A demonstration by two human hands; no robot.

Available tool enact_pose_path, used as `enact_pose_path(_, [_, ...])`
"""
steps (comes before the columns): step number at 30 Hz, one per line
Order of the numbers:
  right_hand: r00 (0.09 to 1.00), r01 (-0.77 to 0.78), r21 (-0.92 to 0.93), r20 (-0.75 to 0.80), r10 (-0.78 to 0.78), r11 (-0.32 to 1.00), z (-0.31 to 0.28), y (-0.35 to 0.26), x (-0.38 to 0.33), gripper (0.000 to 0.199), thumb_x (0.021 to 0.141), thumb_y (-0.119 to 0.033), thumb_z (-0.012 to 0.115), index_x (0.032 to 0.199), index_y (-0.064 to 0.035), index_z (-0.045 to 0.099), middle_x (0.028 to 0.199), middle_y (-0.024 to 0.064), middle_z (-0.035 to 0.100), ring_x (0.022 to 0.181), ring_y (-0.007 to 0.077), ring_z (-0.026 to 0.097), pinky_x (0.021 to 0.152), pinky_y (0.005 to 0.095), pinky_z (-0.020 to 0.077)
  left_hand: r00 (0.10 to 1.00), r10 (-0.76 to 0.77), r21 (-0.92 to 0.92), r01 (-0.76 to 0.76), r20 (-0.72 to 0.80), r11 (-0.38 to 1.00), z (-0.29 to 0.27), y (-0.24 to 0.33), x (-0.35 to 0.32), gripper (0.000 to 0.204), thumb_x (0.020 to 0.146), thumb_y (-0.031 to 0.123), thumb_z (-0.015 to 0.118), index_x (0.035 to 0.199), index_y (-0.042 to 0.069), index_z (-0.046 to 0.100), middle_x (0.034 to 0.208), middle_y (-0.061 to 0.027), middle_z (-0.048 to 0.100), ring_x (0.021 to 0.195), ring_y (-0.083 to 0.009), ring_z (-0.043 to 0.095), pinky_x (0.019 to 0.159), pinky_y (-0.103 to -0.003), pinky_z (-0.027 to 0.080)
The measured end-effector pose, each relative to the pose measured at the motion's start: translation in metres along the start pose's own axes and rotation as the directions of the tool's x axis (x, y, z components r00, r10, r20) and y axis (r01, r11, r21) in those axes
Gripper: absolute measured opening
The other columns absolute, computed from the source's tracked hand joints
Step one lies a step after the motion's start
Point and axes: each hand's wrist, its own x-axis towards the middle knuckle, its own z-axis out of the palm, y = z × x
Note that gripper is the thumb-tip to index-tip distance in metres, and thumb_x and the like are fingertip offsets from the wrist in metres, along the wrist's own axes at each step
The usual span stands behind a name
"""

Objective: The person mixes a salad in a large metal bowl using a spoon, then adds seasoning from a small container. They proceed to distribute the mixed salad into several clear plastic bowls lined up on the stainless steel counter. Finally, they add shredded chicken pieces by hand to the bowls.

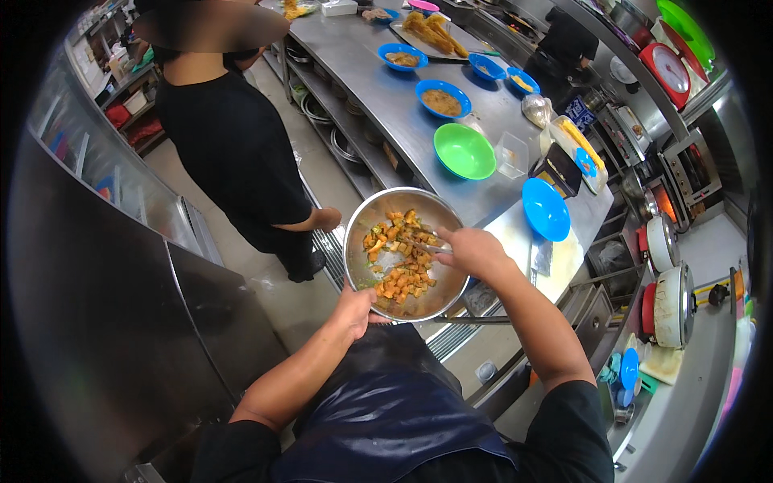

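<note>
Fingers (463,241) stir a steel bowl (362,221) (beside a steel counter (378,88)).

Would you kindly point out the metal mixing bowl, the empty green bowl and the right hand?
metal mixing bowl (364,216): head view, bare upper-left inner wall.
green bowl (465,151): head view, middle of its empty inside.
right hand (471,249): head view, back of the hand.

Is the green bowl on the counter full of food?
No, the green bowl on the steel counter looks empty inside, while the metal bowl steadied by the left hand holds orange and green food pieces.
</note>
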Motion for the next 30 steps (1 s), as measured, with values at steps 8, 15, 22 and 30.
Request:
enact_pose_path(8, [0.962, 0.162, -0.005, 0.225, -0.157, 0.987, 0.007, -0.022, -0.006, 0.059, 0.087, -0.047, 0.072, 0.135, -0.0150, 0.059, 0.101, 0.0156, 0.073, 0.094, 0.0343, 0.071, 0.080, 0.0482, 0.0561, 0.997, -0.008, -0.018, 0.010, 0.081, 1.000, -0.003, 0.015, 0.011, 0.062, 0.083, -0.005, 0.043, 0.144, -0.001, 0.038, 0.135, -0.0235, 0.055, 0.106, -0.0421, 0.067, 0.070, -0.054, 0.064])
enact_pose_path(15, [0.996, 0.067, -0.064, 0.067, -0.063, 0.996, -0.001, 0.008, 0.053, 0.060, 0.085, -0.050, 0.072, 0.133, -0.0148, 0.059, 0.099, 0.0161, 0.072, 0.095, 0.0325, 0.071, 0.077, 0.0466, 0.0566, 0.982, -0.071, -0.038, 0.079, 0.177, 0.996, 0.003, 0.029, 0.048, 0.068, 0.083, -0.005, 0.043, 0.149, 0.004, 0.028, 0.131, -0.0248, 0.056, 0.101, -0.0418, 0.069, 0.071, -0.055, 0.064])
enact_pose_path(22, [0.961, 0.233, -0.237, -0.095, -0.262, 0.943, -0.069, 0.037, 0.133, 0.055, 0.079, -0.045, 0.079, 0.123, -0.0148, 0.065, 0.086, 0.0099, 0.072, 0.086, 0.0298, 0.072, 0.065, 0.0443, 0.0577, 0.998, 0.060, 0.073, -0.058, -0.019, 0.996, 0.023, 0.092, 0.075, 0.060, 0.083, -0.001, 0.046, 0.142, -0.001, 0.041, 0.132, -0.0239, 0.058, 0.108, -0.0410, 0.067, 0.076, -0.058, 0.062])
enact_pose_path(30, [0.950, 0.253, -0.180, 0.233, -0.209, 0.951, -0.109, 0.097, 0.202, 0.031, 0.083, -0.040, 0.075, 0.089, -0.0093, 0.076, 0.097, 0.0142, 0.075, 0.091, 0.0305, 0.072, 0.076, 0.0416, 0.0583, 0.992, 0.110, -0.142, -0.118, -0.060, 0.983, 0.039, 0.154, 0.165, 0.063, 0.080, -0.006, 0.042, 0.143, -0.003, 0.033, 0.135, -0.0250, 0.052, 0.109, -0.0439, 0.065, 0.079, -0.059, 0.062])
